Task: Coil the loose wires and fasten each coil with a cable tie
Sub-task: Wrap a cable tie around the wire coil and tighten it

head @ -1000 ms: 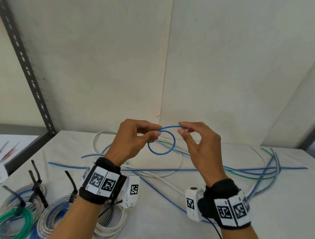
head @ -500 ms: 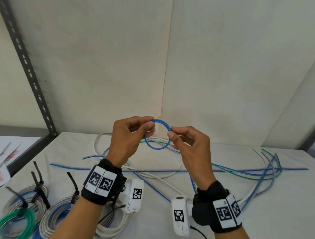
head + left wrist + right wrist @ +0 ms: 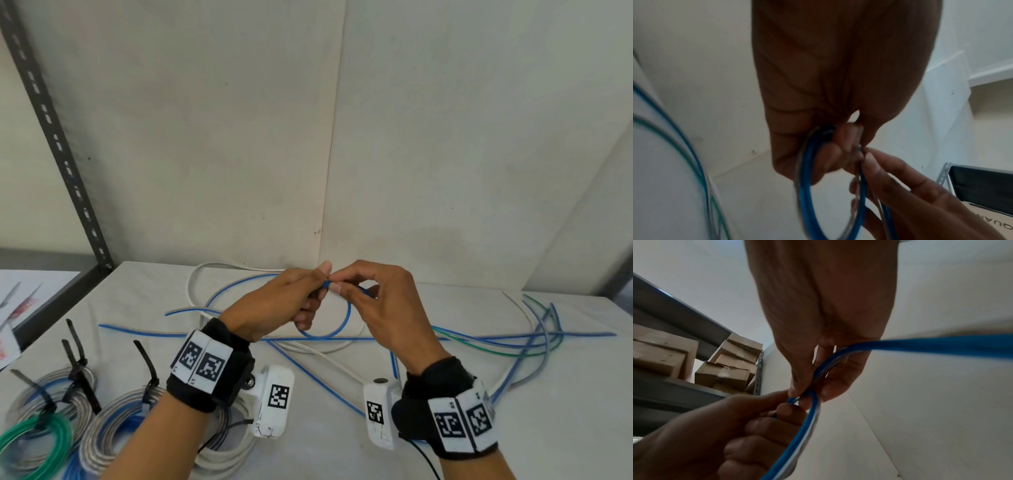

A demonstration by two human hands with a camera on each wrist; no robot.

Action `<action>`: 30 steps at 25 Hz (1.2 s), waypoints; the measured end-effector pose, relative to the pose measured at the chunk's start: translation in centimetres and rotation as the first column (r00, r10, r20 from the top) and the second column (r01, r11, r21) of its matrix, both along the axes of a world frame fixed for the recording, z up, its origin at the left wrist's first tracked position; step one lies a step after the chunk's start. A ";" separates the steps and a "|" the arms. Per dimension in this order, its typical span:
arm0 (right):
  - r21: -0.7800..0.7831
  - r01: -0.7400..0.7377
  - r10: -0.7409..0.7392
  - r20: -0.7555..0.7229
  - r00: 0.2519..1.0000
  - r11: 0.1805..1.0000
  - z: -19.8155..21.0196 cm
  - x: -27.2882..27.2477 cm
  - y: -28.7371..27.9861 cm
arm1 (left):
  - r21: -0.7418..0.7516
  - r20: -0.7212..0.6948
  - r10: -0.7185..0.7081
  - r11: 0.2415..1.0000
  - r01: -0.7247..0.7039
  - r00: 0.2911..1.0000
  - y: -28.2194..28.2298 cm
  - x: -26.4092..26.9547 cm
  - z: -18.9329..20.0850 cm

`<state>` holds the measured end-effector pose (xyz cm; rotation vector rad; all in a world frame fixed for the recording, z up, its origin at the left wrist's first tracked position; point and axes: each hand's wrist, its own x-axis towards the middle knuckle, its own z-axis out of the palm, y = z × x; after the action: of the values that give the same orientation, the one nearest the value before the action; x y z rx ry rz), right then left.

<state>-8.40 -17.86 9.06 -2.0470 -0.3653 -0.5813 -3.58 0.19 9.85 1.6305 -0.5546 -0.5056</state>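
A thin blue wire forms a small loop (image 3: 344, 318) held above the table between both hands. My left hand (image 3: 294, 301) pinches the top of the loop with thumb and curled fingers; in the left wrist view the blue loop (image 3: 803, 186) hangs from those fingers. My right hand (image 3: 363, 294) pinches the same wire right beside the left fingertips, and the right wrist view shows the blue wire (image 3: 931, 345) running out of that hand to the right. More loose blue, green and white wires (image 3: 513, 346) lie spread on the white table (image 3: 565, 428).
Finished coils (image 3: 113, 421) fastened with black cable ties (image 3: 147, 370) lie at the front left, one of them green (image 3: 37, 435). A grey metal rack post (image 3: 58, 144) stands at the left, with cardboard boxes (image 3: 725, 369) on its shelves. A wall backs the table.
The hands have come together and dropped lower toward the table. The right hand, apart from the loop a second ago, now pinches the wire at the left fingertips.
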 end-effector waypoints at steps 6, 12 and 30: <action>0.178 0.038 -0.040 0.007 0.999 0.983 0.3 0.0 -0.4 | -0.161 -0.071 0.060 0.984 -0.071 0.996 0.2 0.8 0.2; 0.282 0.204 -0.256 0.160 0.953 0.937 0.6 0.0 -1.4 | -0.056 0.117 0.082 0.996 -0.075 0.990 0.4 1.0 0.1; -0.058 0.211 -0.204 0.101 0.974 0.976 -0.6 0.6 0.1 | 0.067 0.383 0.169 0.975 -0.210 0.908 -0.1 1.0 -1.1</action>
<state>-7.77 -17.76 8.51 -2.1434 -0.2297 -0.8048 -2.56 0.08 8.76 1.8766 -0.6493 -0.0748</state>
